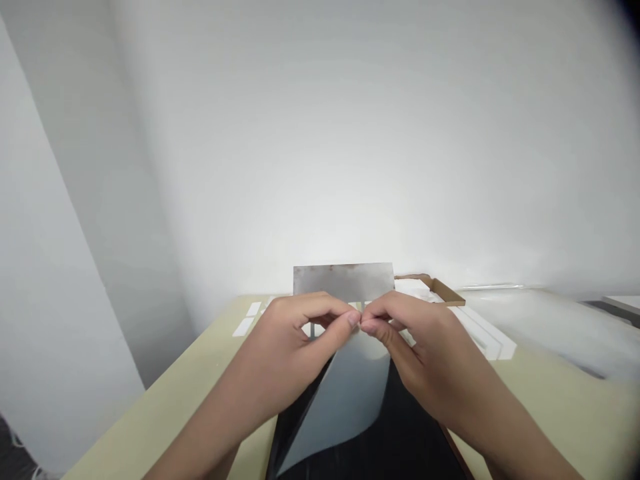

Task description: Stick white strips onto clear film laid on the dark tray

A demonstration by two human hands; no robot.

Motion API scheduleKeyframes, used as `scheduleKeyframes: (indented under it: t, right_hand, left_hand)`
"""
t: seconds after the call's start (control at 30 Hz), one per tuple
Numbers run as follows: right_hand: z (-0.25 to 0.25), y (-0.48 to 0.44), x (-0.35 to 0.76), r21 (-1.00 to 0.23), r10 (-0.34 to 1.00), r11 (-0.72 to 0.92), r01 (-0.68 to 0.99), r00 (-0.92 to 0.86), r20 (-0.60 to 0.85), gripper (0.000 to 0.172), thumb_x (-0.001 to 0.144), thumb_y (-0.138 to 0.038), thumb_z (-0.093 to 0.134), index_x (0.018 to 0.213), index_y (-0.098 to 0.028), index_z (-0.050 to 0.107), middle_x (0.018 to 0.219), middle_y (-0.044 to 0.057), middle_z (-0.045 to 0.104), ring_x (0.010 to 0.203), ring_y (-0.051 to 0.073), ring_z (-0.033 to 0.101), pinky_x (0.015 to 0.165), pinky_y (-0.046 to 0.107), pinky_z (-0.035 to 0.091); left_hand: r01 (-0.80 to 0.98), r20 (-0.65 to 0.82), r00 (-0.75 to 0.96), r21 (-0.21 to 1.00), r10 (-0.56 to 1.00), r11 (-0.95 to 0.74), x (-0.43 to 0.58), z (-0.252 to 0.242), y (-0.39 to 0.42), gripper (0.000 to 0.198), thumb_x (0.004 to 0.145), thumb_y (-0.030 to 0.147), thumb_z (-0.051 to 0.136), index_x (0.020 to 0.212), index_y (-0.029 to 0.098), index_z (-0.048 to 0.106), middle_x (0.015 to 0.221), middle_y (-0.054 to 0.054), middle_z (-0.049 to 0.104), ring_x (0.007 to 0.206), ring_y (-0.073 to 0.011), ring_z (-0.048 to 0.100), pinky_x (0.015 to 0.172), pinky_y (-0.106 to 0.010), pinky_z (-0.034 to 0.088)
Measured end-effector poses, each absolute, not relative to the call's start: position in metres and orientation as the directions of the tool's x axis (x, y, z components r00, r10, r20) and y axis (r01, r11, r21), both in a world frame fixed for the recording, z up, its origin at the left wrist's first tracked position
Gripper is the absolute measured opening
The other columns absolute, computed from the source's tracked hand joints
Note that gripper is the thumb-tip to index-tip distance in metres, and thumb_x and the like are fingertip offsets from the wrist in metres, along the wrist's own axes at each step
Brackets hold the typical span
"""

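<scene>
As I view it from afar, the left hand (300, 337) and right hand (417, 333) each pinch thumb to forefinger, tips nearly touching, apparently on the top of the film (345, 403), which slopes over the black panel (410, 440) on the surface (185, 387). I judge it light, limp, slippery, easily creased, best held by its edges

No text, label, brand, number or sign can be read.
</scene>
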State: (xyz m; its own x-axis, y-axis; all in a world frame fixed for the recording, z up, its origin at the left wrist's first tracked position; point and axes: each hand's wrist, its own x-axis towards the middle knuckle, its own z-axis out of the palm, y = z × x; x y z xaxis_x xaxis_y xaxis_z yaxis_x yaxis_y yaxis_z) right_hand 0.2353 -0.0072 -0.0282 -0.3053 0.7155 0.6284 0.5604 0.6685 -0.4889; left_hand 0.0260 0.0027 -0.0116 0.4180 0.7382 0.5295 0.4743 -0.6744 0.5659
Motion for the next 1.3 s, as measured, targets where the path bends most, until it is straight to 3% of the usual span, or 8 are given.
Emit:
scheduleKeyframes:
  t: [0.17, 0.37, 0.53, 0.8, 0.93, 1.1, 1.3]
  right_hand:
    - [-0.028, -0.010, 0.234, -0.487, 0.708, 0.682, 0.545, -0.329, 0.625, 0.023, 0.109, -0.026, 0.049, 0.096, -0.025, 0.068, 0.088, -0.003, 0.072, 0.078, 0.014, 0.065, 0.067, 0.028, 0.045]
    - [-0.028, -0.011, 0.232, -0.476, 0.719, 0.659, 0.583, -0.301, 0.627, 0.024, 0.109, -0.027, 0.047, 0.094, -0.024, 0.065, 0.084, -0.002, 0.071, 0.072, 0.015, 0.063, 0.062, 0.028, 0.042]
    - [-0.030, -0.014, 0.231, -0.516, 0.760, 0.613, 0.598, -0.269, 0.592, 0.027, 0.111, -0.033, 0.044, 0.094, -0.026, 0.064, 0.090, -0.001, 0.072, 0.080, 0.017, 0.066, 0.063, 0.029, 0.043]
    - [-0.034, -0.013, 0.225, -0.401, 0.726, 0.614, 0.679, -0.288, 0.624, 0.023, 0.109, -0.020, 0.046, 0.094, -0.024, 0.064, 0.082, -0.003, 0.068, 0.072, 0.016, 0.061, 0.062, 0.031, 0.040]
    - [-0.034, -0.015, 0.223, -0.380, 0.706, 0.636, 0.671, -0.308, 0.638, 0.023, 0.107, -0.017, 0.048, 0.091, -0.023, 0.062, 0.081, -0.004, 0.067, 0.071, 0.016, 0.060, 0.063, 0.030, 0.039]
    - [-0.033, -0.016, 0.227, -0.421, 0.717, 0.654, 0.628, -0.339, 0.609, 0.023, 0.108, -0.018, 0.046, 0.091, -0.024, 0.060, 0.084, -0.004, 0.066, 0.074, 0.015, 0.060, 0.065, 0.028, 0.040]
    - [-0.029, -0.016, 0.234, -0.514, 0.750, 0.651, 0.559, -0.368, 0.550, 0.023, 0.112, -0.028, 0.043, 0.097, -0.025, 0.060, 0.085, -0.005, 0.066, 0.074, 0.013, 0.059, 0.065, 0.027, 0.040]
  left_hand:
    - [0.510, 0.539, 0.452, 0.498, 0.711, -0.702, 0.022, -0.010, 0.000, 0.026, 0.108, 0.036, 0.055, 0.093, 0.030, 0.076, 0.079, 0.008, 0.071, 0.068, -0.0100, 0.058, 0.058, -0.023, 0.041]
    - [0.493, 0.539, 0.480, 0.487, 0.692, -0.721, 0.017, -0.008, -0.005, 0.013, 0.105, 0.036, 0.064, 0.107, 0.037, 0.077, 0.100, 0.009, 0.077, 0.084, -0.0110, 0.069, 0.062, -0.020, 0.048]
    - [0.527, 0.601, 0.439, 0.430, 0.668, -0.733, 0.023, -0.011, -0.007, 0.016, 0.104, 0.031, 0.062, 0.095, 0.032, 0.075, 0.090, 0.008, 0.075, 0.074, -0.0110, 0.065, 0.050, -0.022, 0.038]
    - [0.554, 0.528, 0.402, 0.510, 0.748, -0.658, 0.028, -0.011, 0.002, 0.023, 0.100, 0.022, 0.059, 0.087, 0.030, 0.076, 0.083, 0.010, 0.074, 0.073, -0.0097, 0.064, 0.056, -0.021, 0.040]
    - [0.534, 0.444, 0.367, 0.620, 0.818, -0.576, 0.027, -0.011, 0.008, 0.023, 0.099, 0.026, 0.059, 0.085, 0.030, 0.078, 0.083, 0.009, 0.075, 0.072, -0.0107, 0.064, 0.058, -0.021, 0.042]
    - [0.494, 0.369, 0.364, 0.702, 0.855, -0.513, 0.024, -0.013, 0.011, 0.027, 0.098, 0.031, 0.058, 0.081, 0.028, 0.078, 0.074, 0.006, 0.071, 0.067, -0.0120, 0.058, 0.056, -0.021, 0.042]
    - [0.496, 0.361, 0.363, 0.706, 0.859, -0.506, 0.023, -0.013, 0.009, 0.027, 0.099, 0.033, 0.057, 0.083, 0.027, 0.078, 0.077, 0.004, 0.071, 0.072, -0.0137, 0.061, 0.061, -0.022, 0.044]
